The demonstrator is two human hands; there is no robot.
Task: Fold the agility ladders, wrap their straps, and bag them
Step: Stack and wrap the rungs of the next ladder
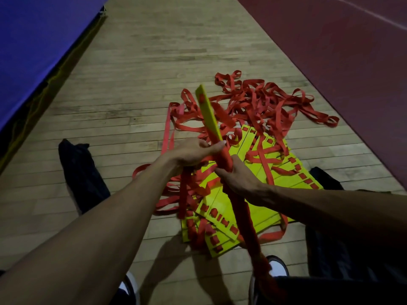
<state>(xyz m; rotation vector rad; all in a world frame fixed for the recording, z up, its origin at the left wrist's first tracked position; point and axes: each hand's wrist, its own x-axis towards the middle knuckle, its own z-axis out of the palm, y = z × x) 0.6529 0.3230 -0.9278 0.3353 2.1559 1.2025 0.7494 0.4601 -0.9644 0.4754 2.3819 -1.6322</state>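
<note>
While right hand (239, 180) grips bundle (222, 150) mid-floor and left hand (193, 153) pinches strap (184, 190), we judge wrapping partway; rungs (246, 208), strap tangle (259, 102), bag (81, 172) remain.

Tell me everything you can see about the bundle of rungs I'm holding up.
The bundle is a long, thin stack of yellow plastic-looking rungs, tilted with its bare yellow tip up and away. Red strap is wound round most of its length, down toward the shoes. The left hand pinches strap against it near the top of the wrapping; the right hand grips its wrapped middle. It hangs above loose rungs and tangled strap on the wooden floor.
</note>
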